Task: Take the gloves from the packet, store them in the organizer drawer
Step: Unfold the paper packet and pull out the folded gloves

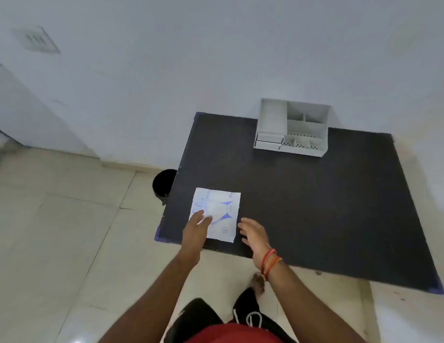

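Observation:
A flat white glove packet (219, 211) with blue print lies near the front left corner of the dark table (315, 206). My left hand (196, 225) rests on the packet's near left part, fingers spread flat. Just right of the packet's near edge, my right hand (253, 232) hovers over the table with fingers apart and holds nothing. The white organizer (291, 128) stands at the table's far edge against the wall, with its drawers (269, 141) at its lower left pushed in.
A black round bin (164, 183) stands on the tiled floor beside the table's left edge. A white wall runs behind the table. My legs and a foot are below the table's front edge.

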